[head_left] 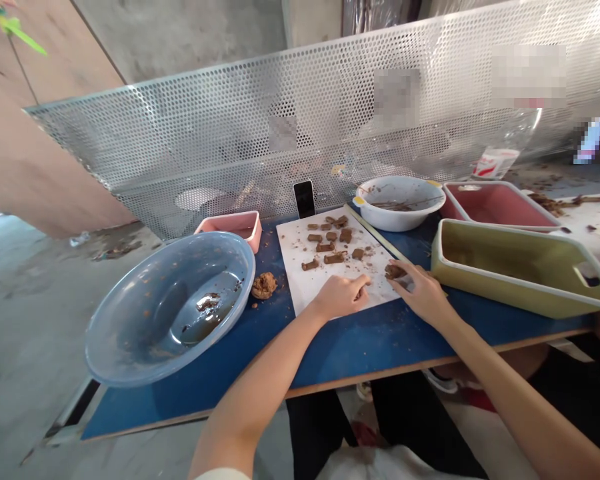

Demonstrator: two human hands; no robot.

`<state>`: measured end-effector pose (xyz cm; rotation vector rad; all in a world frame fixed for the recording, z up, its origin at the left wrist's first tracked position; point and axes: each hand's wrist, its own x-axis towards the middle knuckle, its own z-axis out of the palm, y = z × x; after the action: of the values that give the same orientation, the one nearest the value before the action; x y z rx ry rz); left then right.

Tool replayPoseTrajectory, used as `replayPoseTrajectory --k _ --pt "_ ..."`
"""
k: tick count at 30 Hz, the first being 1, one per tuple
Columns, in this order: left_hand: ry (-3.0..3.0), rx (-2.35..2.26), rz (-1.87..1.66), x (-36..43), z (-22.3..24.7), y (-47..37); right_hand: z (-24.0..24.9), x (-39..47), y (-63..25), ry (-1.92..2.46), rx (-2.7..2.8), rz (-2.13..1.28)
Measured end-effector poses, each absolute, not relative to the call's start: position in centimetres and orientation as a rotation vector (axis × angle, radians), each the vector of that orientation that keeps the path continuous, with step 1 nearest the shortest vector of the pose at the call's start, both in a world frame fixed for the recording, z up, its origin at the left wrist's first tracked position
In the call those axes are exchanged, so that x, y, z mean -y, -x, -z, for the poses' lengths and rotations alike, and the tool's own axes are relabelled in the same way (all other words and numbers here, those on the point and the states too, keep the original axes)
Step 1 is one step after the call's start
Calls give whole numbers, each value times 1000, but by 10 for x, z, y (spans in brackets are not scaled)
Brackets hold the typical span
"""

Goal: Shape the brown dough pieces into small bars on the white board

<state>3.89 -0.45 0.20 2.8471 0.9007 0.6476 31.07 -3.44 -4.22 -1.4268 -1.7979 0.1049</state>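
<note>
My right hand (421,291) pinches a lump of brown clay (394,271) between thumb and fingers at the right edge of a white board (300,283). To its left, my left hand (343,295) is closed low over the board's front part; a dark brown bit shows at its fingers, too hidden to name. Several small clay blocks (334,258) lie on the board beyond my hands, with crumbs scattered around them. A bigger rough ball of clay (265,285) sits on the blue table (340,347), left of the board.
A large blue basin (130,313) with a little murky water overhangs the left side. Behind it is a pink tub (253,230). A phone (305,199) leans on the perforated metal screen (205,133). A white bowl (400,217), red bin (505,207) and olive bin (500,273) stand right.
</note>
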Motion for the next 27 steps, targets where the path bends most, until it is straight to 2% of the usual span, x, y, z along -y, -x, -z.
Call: replayPoseTrajectory --k 16,24,27 --pt "-2896 -912 -561 4 -1 -41 11 59 -307 1139 1811 67" --pt "-2894 -889 -580 4 0 -42 14 56 -304 1333 1886 -113" --pt "-2904 -872 -580 4 -1 -42 15 57 -301 1383 1938 -49"
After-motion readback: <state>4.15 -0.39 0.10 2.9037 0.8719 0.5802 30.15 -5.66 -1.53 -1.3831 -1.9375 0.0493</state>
